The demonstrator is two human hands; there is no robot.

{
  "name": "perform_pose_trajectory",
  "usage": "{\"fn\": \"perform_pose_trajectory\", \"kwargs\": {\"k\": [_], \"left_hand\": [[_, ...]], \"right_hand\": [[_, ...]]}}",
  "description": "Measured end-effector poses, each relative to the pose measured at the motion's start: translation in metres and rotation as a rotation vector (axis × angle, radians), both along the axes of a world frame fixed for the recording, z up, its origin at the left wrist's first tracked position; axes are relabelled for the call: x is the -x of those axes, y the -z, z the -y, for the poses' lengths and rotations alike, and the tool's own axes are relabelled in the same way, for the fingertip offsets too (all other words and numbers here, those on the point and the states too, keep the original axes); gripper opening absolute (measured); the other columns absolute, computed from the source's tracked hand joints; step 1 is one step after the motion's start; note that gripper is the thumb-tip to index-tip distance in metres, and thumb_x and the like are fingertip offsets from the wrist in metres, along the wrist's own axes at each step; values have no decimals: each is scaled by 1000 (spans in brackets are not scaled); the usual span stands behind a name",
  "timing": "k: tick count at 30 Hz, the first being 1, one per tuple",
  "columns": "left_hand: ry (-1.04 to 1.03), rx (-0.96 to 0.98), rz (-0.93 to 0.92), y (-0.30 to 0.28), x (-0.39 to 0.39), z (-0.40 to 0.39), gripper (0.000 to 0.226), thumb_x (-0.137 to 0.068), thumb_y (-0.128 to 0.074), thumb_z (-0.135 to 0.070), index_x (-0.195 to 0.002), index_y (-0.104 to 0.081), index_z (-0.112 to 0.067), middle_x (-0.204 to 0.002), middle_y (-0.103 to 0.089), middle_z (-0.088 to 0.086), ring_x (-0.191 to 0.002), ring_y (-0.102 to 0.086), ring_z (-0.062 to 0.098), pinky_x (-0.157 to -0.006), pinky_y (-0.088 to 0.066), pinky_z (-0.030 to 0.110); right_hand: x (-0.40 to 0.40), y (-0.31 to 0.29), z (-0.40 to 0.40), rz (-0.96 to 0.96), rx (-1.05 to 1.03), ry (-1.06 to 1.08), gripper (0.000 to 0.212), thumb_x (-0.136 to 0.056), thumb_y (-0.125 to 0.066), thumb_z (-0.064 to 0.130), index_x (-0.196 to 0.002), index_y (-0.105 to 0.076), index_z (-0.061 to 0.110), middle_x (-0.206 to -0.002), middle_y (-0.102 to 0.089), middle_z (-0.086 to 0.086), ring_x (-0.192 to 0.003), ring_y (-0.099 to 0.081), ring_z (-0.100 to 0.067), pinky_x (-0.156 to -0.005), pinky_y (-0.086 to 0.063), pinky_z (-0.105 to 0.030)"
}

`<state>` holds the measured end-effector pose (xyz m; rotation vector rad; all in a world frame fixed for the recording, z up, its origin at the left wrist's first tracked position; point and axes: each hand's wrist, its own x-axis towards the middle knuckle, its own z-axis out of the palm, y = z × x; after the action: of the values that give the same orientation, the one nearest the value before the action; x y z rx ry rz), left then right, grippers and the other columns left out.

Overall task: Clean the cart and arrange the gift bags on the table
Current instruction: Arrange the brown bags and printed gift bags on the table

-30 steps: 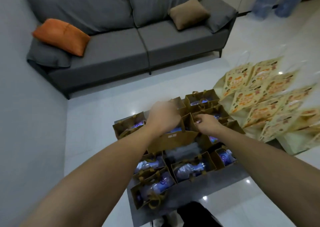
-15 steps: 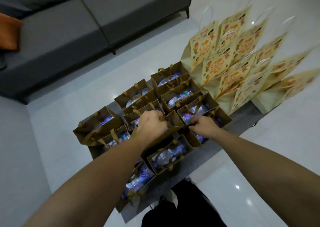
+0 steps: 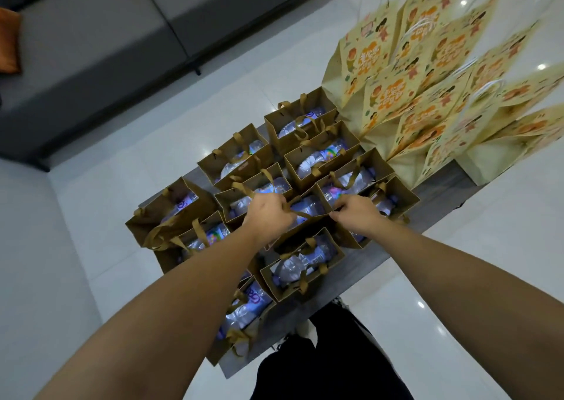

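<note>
The left hand [image 3: 268, 213] is curled around the ribbon handle of the middle brown bag [image 3: 308, 213], and the right hand [image 3: 355, 212] pinches that same bag's rim at its other side, so both hands hold it in the thick of the cluster. It sits on the grey counter [image 3: 360, 262], wedged among the other brown gift bags [image 3: 305, 125], each with a water bottle lying inside.

From where I stand, the risk is crowding. The bags touch wall to wall, so if this one gets tugged or slid, I'd expect it to drag or tip a neighbour, and a bottle's weight could carry that bag over. The loose ribbon loops could also snag on fingers or on the next bag.

The edges worry me more. The nearest brown bag [image 3: 244, 317] sits right at the counter's near corner and seems to overhang it; a nudge toward the person would likely drop it to the white floor [image 3: 128, 143]. The yellow printed bags [image 3: 427, 94] fan out tight against the far end, leaving no room that way. The only bare strip is along the right edge.
</note>
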<state>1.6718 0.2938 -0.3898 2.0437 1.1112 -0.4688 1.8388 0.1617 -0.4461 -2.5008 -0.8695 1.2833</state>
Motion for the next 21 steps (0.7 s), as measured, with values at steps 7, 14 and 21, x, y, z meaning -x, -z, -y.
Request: {"fn": "perform_pose_trajectory", "kwargs": {"k": [7, 14, 21], "left_hand": [[65, -95, -102, 20, 5, 13, 42, -90, -72, -37, -121, -54, -15, -114, -58, 7, -99, -58, 20, -74, -52, 32], [250, -308, 33, 23, -34, 43, 67, -91, -66, -29, -151, -38, -16, -151, -40, 10, -140, -33, 31, -115, -34, 45], [321, -166, 81, 47, -79, 94, 47, -90, -65, -28, -135, -57, -15, -131, -52, 10, -125, -45, 33, -100, -45, 44]], "right_hand": [[6, 6, 21, -1, 11, 97, 35, -93, -69, 33, -124, -67, 16, -123, -67, -8, -117, -60, -28, -97, -48, -35], [-4, 13, 86, 54, 39, 205, 33, -93, -67, 28, -121, -68, 13, -123, -66, -15, -115, -60, -34, -97, -49, -36], [-44, 17, 137, 357, 63, -111, 36, -89, -62, 18, -125, -63, 14, -116, -66, -15, -110, -58, -37, -91, -47, -37]]}}
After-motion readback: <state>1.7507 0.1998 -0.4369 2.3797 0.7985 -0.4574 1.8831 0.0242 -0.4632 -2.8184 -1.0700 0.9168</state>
